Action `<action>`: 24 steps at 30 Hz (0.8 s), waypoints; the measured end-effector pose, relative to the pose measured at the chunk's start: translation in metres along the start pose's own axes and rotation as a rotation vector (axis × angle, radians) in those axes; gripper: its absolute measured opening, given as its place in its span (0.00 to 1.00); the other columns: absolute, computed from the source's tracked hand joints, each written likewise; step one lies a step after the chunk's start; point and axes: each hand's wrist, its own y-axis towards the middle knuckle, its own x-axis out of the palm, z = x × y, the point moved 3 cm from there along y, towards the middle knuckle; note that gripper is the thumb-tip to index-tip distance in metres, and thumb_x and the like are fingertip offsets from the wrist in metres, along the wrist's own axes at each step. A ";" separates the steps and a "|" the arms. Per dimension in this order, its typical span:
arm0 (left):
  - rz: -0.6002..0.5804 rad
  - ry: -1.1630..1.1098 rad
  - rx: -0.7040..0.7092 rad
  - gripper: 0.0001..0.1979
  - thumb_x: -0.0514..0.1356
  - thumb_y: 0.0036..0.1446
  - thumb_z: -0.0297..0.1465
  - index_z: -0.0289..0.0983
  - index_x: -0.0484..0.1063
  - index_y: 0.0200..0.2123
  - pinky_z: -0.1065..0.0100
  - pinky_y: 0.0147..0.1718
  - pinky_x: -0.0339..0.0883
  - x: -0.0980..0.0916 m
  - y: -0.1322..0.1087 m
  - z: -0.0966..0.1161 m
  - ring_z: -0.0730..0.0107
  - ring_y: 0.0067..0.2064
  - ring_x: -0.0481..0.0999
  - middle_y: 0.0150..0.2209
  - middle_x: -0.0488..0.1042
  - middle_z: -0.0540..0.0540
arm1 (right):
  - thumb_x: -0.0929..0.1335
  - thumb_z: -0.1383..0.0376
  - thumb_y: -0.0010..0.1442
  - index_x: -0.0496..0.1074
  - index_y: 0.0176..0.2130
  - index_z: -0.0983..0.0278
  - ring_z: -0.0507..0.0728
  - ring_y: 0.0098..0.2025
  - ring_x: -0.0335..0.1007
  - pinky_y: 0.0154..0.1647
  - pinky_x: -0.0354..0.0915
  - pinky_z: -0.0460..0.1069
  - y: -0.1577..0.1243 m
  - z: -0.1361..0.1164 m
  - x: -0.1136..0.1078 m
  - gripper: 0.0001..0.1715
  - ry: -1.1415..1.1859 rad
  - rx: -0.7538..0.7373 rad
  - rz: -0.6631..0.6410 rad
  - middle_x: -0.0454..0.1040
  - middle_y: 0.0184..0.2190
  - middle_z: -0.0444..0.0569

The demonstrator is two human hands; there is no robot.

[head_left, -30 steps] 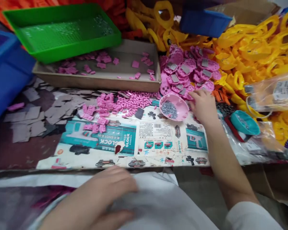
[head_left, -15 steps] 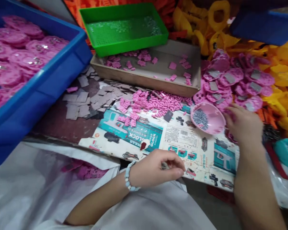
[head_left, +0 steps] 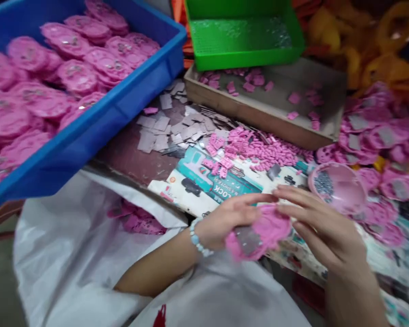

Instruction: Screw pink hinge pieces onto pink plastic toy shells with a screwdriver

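Observation:
A round pink plastic part [head_left: 272, 227] with a grey square plate on it is between my two hands, tilted above the front edge of the printed cardboard sheet [head_left: 204, 175]. My left hand [head_left: 228, 220], with a bead bracelet at its wrist, grips the part's left side. From the right, the fingers of my right hand [head_left: 322, 227] hold its upper right edge; they are blurred. Beyond that hand, a pink bowl [head_left: 354, 193] of small metal pieces stands near a heap of similar pink parts [head_left: 388, 131].
A blue crate [head_left: 146, 77] of pink parts stands left. At the back, a green tray [head_left: 238, 56] rests on a cardboard box [head_left: 259, 109] with small pink pieces. Loose grey plates [head_left: 157, 131] and tiny pink pieces [head_left: 269, 152] lie on the table. Yellow parts [head_left: 391, 68] are piled back right.
My right hand has come from beside the bowl to my left hand, bringing a pink part. My left hand has closed on it. The view has swung left.

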 end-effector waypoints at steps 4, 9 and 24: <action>0.240 0.143 0.123 0.23 0.68 0.46 0.32 0.37 0.65 0.46 0.75 0.27 0.67 -0.014 -0.021 0.014 0.73 0.26 0.74 0.28 0.74 0.50 | 0.59 0.69 0.66 0.67 0.46 0.65 0.55 0.43 0.68 0.43 0.65 0.48 0.037 0.022 0.023 0.11 -0.109 0.235 0.189 0.71 0.41 0.49; 0.392 0.285 0.234 0.18 0.65 0.49 0.40 0.35 0.68 0.38 0.72 0.28 0.70 -0.019 -0.025 0.016 0.68 0.30 0.76 0.31 0.76 0.46 | 0.62 0.74 0.58 0.69 0.33 0.69 0.61 0.37 0.63 0.37 0.59 0.52 0.071 0.048 0.049 0.07 -0.316 0.418 0.156 0.67 0.33 0.55; 0.534 1.238 0.669 0.09 0.58 0.57 0.24 0.37 0.77 0.38 0.80 0.33 0.70 -0.004 -0.023 0.031 0.77 0.32 0.77 0.35 0.80 0.51 | 0.68 0.72 0.60 0.72 0.36 0.65 0.50 0.33 0.65 0.33 0.63 0.45 0.047 -0.009 0.016 0.03 0.282 0.236 0.064 0.70 0.31 0.45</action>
